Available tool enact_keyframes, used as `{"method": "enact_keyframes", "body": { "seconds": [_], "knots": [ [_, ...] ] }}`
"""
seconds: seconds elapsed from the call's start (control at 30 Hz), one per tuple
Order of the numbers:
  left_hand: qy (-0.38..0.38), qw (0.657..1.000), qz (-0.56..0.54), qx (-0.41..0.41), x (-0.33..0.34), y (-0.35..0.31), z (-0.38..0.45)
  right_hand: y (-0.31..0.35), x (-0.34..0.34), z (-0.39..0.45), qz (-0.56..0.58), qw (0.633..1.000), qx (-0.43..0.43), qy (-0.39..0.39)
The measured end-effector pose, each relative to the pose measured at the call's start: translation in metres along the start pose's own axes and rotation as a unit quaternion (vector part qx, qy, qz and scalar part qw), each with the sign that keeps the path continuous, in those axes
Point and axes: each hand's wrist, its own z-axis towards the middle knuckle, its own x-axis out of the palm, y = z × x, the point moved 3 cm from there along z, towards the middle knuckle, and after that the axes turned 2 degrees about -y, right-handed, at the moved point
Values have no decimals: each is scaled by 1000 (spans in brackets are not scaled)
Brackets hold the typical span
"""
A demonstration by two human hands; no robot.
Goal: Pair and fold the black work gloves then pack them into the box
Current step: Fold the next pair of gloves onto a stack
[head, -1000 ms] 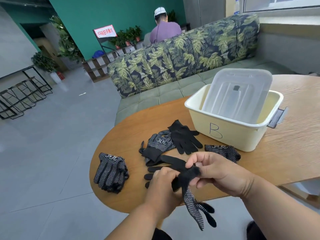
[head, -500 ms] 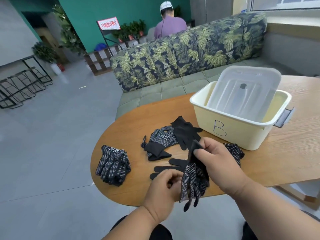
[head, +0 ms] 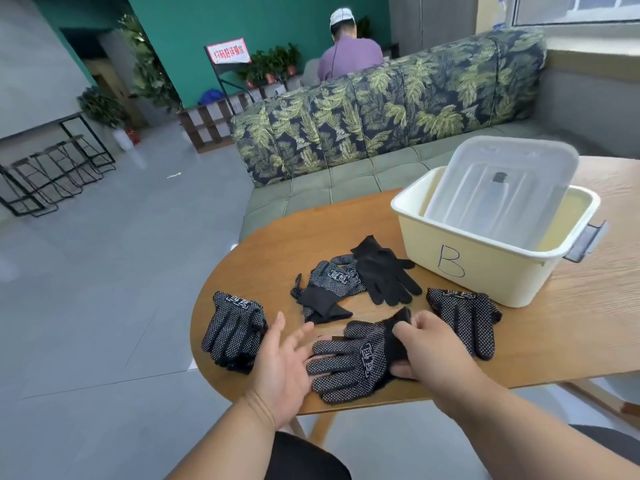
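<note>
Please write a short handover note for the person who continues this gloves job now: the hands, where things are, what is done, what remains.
Left hand: open, fingers at the fingertips of the dotted glove lying on the table.
Right hand: pinches that glove's cuff.
Other gloves: bundle at left, heap in the middle, plain black glove, dotted glove by the box.
Box B: lid leaning inside, no gloves visible in it.
Left: pair, fold, pack everything.

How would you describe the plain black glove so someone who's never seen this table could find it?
Start at the cream box marked B on the wooden table. Just left of its front corner lies the plain black glove, fingers toward the table's near edge. Unlike the other gloves, it shows no white dots.
</note>
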Motion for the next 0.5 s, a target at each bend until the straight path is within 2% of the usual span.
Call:
{"method": "enact_keyframes", "body": {
  "seconds": [0.1, 0.2, 0.27, 0.37, 0.5],
  "knots": [
    [-16, 988, 144, 44, 6, 1, 0, -1, -2, -5, -21, 999, -21, -31],
    [-76, 939, 312, 125, 5, 0, 2, -2, -3, -6, -78, 996, -42, -28],
    [-111, 912, 357, 167, 4, -6, 3, -1, -5, -5, -156, 983, -83, -42],
    [-122, 895, 390, 179, 3, -11, 9, 2, -6, -4, -250, 953, -158, -71],
    [-141, 869, 433, 192, 4, -6, 15, 0, -7, 0, -274, 941, -182, -76]
  ]
}}
